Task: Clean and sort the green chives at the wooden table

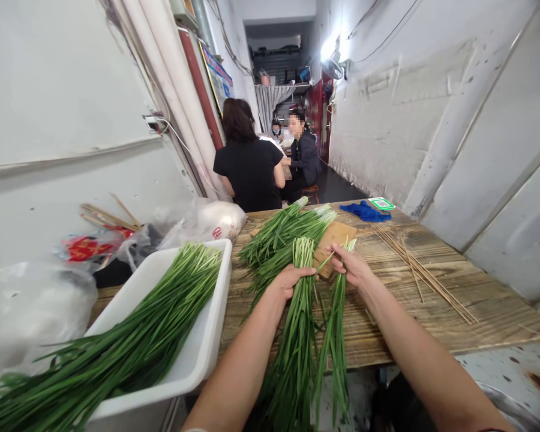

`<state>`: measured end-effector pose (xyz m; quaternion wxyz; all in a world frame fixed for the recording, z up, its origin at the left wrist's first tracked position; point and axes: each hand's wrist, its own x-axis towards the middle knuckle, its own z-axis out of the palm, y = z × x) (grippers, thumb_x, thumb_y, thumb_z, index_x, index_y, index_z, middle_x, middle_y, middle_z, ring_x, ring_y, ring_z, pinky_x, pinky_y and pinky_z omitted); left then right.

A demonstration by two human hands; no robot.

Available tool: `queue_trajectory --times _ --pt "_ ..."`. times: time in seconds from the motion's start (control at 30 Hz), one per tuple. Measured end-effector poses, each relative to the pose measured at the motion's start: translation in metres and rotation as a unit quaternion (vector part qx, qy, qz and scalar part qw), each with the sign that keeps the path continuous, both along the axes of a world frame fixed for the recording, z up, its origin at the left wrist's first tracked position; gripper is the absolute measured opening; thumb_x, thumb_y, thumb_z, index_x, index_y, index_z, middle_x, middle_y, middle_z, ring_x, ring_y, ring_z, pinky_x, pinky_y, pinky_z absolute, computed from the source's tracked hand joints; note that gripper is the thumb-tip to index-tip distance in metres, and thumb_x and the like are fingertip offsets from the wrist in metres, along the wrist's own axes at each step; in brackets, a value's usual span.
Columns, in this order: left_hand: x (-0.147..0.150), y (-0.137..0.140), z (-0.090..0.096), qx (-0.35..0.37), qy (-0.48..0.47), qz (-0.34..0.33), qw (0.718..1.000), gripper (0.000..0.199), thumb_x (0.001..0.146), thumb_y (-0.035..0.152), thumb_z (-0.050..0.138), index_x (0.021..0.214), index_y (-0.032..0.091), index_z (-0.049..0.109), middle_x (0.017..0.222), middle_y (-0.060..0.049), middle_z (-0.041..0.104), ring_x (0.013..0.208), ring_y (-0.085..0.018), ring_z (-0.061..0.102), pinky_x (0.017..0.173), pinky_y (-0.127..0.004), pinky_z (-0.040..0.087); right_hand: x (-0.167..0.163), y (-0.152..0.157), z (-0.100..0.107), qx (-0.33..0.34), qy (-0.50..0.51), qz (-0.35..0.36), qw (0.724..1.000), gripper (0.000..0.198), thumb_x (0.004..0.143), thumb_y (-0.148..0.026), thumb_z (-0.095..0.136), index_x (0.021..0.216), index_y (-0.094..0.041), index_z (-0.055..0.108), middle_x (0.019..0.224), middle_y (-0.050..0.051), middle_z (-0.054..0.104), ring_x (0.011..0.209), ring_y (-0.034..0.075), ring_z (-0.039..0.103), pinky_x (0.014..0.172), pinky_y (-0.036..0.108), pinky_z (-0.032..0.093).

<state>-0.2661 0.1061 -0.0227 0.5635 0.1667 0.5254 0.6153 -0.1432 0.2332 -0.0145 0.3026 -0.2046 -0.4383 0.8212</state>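
Left hand: closed round a thick bundle of green stalks, pale ends over the bench, leaves hanging past its near edge. Right hand: clamped on a thinner bunch just beside it. Risk, as I judge it remotely: should the left grip slacken, the overhanging leaves could drag stalks off the bench.

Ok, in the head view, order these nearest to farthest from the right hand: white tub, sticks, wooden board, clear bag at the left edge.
1. Wooden board: just beyond the right hand.
2. Sticks: off to the right.
3. White tub: across to the left.
4. Clear bag: farther left, past the tub.
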Motion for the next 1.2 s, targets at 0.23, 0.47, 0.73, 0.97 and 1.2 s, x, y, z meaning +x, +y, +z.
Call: queue_trajectory --times 0.23,0.47,0.73,0.97,1.2 --pt "0.003 -0.001 0.004 -0.024 -0.006 0.003 1.000 0.012 0.061 0.008 0.075 0.069 0.006 0.066 0.059 -0.007 0.067 0.049 -0.014 0.061 0.054 -0.025 0.053 0.031 0.048 0.022 -0.008 0.076 -0.211 0.974 0.023 0.077 -0.035 0.069 0.071 -0.014 0.062 0.054 -0.004 0.053 0.033 0.001 0.032 0.027 0.014 0.022" --pt "0.002 0.001 0.001 -0.016 -0.004 -0.003 1.000 0.016 0.058 0.011 0.077 0.068 0.006 0.065 0.058 -0.006 0.066 0.048 -0.015 0.060 0.053 -0.028 0.053 0.029 0.066 0.123 0.175 0.031 -0.238 0.955 0.031 0.088 -0.043 0.054 0.074 -0.016 0.059 0.057 0.000 0.062 0.036 0.006 0.043 0.034 0.019 0.034" --pt "0.004 0.001 0.001 -0.007 -0.002 -0.014 1.000 0.015 0.057 0.011 0.077 0.065 0.007 0.065 0.057 -0.007 0.066 0.046 -0.014 0.059 0.047 -0.024 0.049 -0.011 0.071 0.216 0.391 -0.095 -0.191 0.895 0.033 0.087 -0.046 0.057 0.075 -0.015 0.057 0.054 0.000 0.063 0.051 0.010 0.060 0.053 0.020 0.044" --pt "0.003 0.003 -0.002 -0.010 -0.005 -0.026 1.000 0.012 0.059 0.011 0.075 0.065 0.006 0.066 0.056 -0.006 0.065 0.043 -0.012 0.057 0.045 -0.022 0.047 -0.008 0.098 0.249 0.446 -0.112 -0.207 0.864 0.029 0.089 -0.039 0.057 0.073 -0.015 0.057 0.058 0.001 0.063 0.057 0.011 0.061 0.058 0.023 0.044" --pt "-0.001 0.004 -0.005 0.000 -0.004 -0.034 0.999 0.018 0.056 0.015 0.078 0.066 0.006 0.066 0.057 -0.007 0.066 0.044 -0.012 0.057 0.045 -0.023 0.047 0.006 0.101 0.261 0.469 -0.127 -0.249 0.838 0.036 0.096 -0.029 0.045 0.067 -0.012 0.057 0.061 0.003 0.062 0.058 0.009 0.058 0.065 0.025 0.043"
